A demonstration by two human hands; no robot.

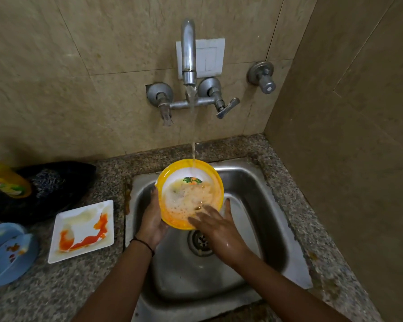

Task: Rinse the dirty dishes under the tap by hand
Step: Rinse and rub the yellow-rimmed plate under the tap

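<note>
Far left, on the granite worktop [84, 282]: blue bowls [8, 254], stacked and tilted, with brown and red residue. Behind them a yellow dish-soap bottle [8, 180] lies against a dark cloth [56, 184]. Just right of the bowls, a square white plate [82, 231] sits flat, smeared with orange-red sauce, well clear of the sink.

Steel sink [254, 205], centre. Left hand [153, 219] cups the yellow bowl [215, 182] from beneath at its left edge, fingers curled round the rim; a black band sits on the wrist. Bowl held over the basin, above and behind the drain [200, 242], tilted toward the camera. Interior white with a printed motif, holding foamy orange-tinted water.

Tap [188, 52] on the wall is running; the stream lands inside the bowl's far rim.

Right hand [219, 226]: wet, fingers spread, fingertips over the bowl's near right rim; motion blur there.
</note>
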